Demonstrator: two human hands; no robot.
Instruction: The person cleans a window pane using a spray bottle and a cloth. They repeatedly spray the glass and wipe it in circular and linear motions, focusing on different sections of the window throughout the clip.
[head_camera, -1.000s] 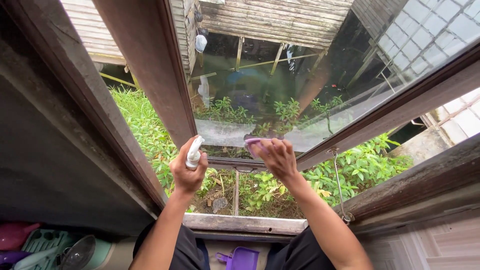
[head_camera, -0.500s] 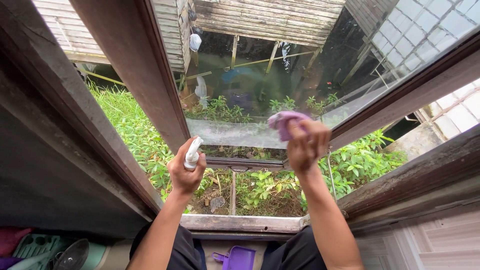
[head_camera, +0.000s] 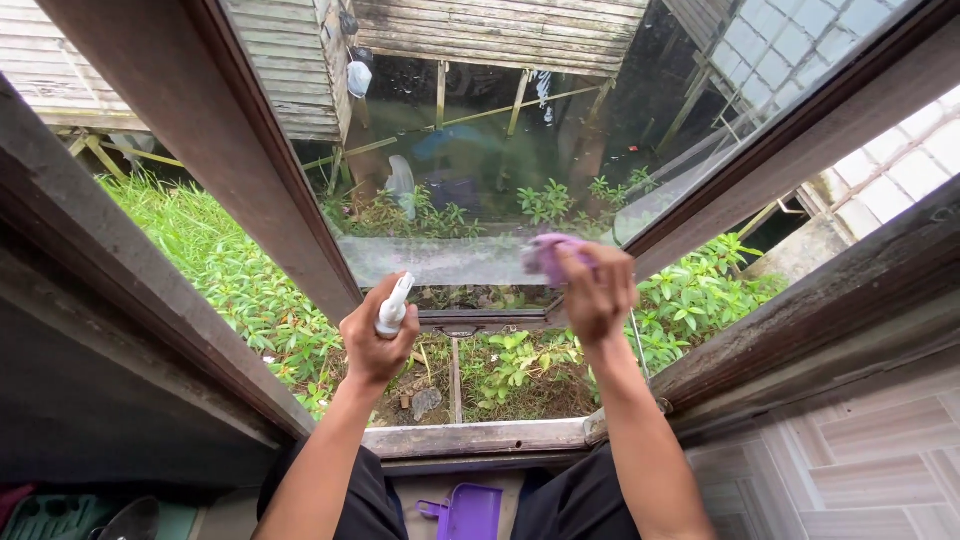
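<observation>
My left hand (head_camera: 376, 345) grips a small white spray bottle (head_camera: 393, 306), held upright just left of the open window sash. In my right hand (head_camera: 598, 290) is a purple cloth (head_camera: 549, 253), pressed flat against the lower part of the glass pane (head_camera: 480, 150). The sash swings outward in a dark brown wooden frame (head_camera: 250, 180). A pale, smeared band runs across the bottom of the glass between the two hands. Both forearms reach out over the weathered wooden sill (head_camera: 470, 437).
A metal window stay (head_camera: 640, 350) hangs by my right arm. Green plants and grass (head_camera: 230, 290) lie below outside, with wooden buildings beyond. A purple dustpan (head_camera: 468, 513) sits under the sill, a teal rack (head_camera: 40, 512) at lower left, and a tiled wall (head_camera: 860, 470) at right.
My right hand swept the purple cloth to the right and up along the glass, then slightly back left. My left hand kept the spray bottle nearly still. The view tilted a little.
</observation>
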